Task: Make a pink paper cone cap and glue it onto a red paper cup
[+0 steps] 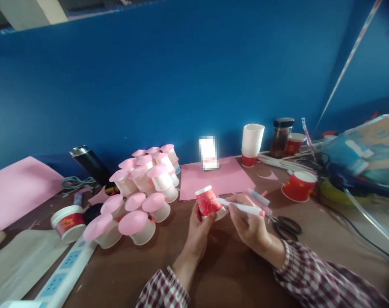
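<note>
My left hand (pixel 199 231) is wrapped round a red paper cup (pixel 208 200) with a white rim, tilted on its side. In my right hand (pixel 248 222) is a white marker pen (pixel 245 208) with a reddish end; its tip meets the cup's printed side, though I cannot tell whether it marks it. Just behind the cup lie pink paper sheets (pixel 220 177). Beyond my right fingers is a glue-stick-like tube (pixel 258 196), and black-handled scissors (pixel 287 227) rest beside my right wrist.
Left of my hands stand several paper cups topped with pink paper cones (pixel 135 222). A power strip (pixel 64 269) lies front left, near a black flask (pixel 90 162). Stacked white cups (pixel 252 141), a dark jar (pixel 281 137) and a red tub (pixel 299 187) stand right, before a blue partition (pixel 181 77).
</note>
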